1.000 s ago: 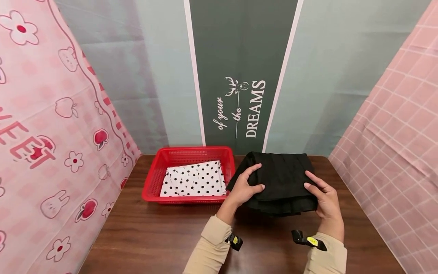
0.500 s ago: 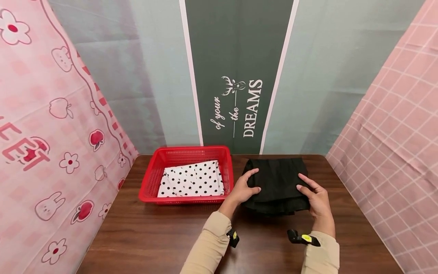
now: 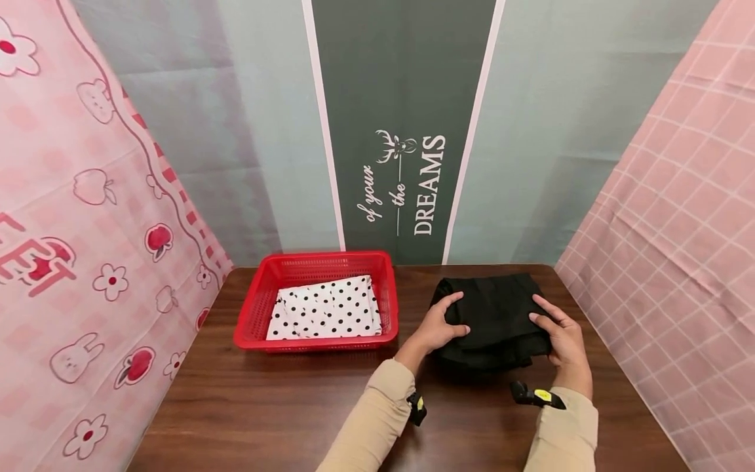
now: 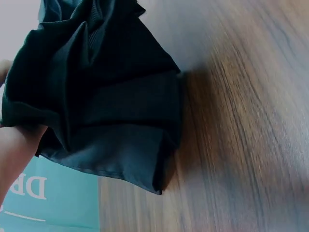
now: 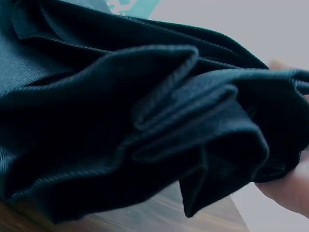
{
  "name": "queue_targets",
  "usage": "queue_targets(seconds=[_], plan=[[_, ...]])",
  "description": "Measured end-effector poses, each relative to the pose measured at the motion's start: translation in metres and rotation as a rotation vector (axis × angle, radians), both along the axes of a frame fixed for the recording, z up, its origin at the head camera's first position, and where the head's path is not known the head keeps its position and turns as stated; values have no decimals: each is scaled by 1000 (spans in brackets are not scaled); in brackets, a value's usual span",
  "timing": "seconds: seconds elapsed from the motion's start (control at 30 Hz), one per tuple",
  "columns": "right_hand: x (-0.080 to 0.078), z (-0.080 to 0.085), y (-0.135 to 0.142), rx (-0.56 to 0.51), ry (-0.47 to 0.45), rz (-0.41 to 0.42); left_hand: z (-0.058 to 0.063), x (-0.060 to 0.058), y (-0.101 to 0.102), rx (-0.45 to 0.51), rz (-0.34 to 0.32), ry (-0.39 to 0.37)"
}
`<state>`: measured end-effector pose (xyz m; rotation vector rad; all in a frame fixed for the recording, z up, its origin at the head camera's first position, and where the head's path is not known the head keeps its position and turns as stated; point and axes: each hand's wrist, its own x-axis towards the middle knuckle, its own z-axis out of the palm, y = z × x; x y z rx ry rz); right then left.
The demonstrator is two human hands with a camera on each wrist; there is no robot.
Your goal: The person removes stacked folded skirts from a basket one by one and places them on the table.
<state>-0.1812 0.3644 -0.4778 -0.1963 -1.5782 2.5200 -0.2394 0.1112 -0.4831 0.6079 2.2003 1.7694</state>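
Note:
Both hands grip a folded black cloth, one at each side, close over the right part of the table. The left hand has its thumb and fingertips on top of the cloth's left edge. At the right edge, the right hand clasps it with thumb and index finger on top and other fingers hidden. The left wrist view shows the cloth's layers hanging close to the wood. Loose, stacked folds fill the right wrist view.
A red plastic basket stands left of the hands, holding a folded white cloth with black dots. The brown wooden table ends against a grey-green curtain. Pink printed curtains flank it.
Both hands have lowered the black cloth and carried it to the right, so its left side no longer overlaps the basket's rim. The basket appears slightly further left as the head view shifts.

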Motion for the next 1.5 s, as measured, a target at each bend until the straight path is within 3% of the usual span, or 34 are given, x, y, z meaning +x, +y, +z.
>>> queue_targets(seconds=[0.2, 0.47, 0.63, 0.8, 0.93, 1.07, 1.3, 1.5], plan=[[-12, -9, 10, 38, -75, 70, -7, -11, 6, -95, 36, 28], [-24, -32, 0, 110, -170, 70, -27, -22, 4, -174, 179, 81], [-31, -48, -7, 170, -250, 61, -42, -22, -3, -210, 209, 50], [-38, -52, -3, 270, -304, 80, -54, -19, -7, -251, 223, 59], [-44, -52, 3, 342, -329, 108, -58, -15, -7, -306, 257, 67], [-49, -53, 6, 408, -375, 130, -57, -10, -5, -377, 286, 18], [-55, -64, 5, 602, -457, 61, -59, -2, -2, -260, 278, -43], [-53, -74, 5, 585, -500, 1, -64, 1, 3, -141, 282, -122]])
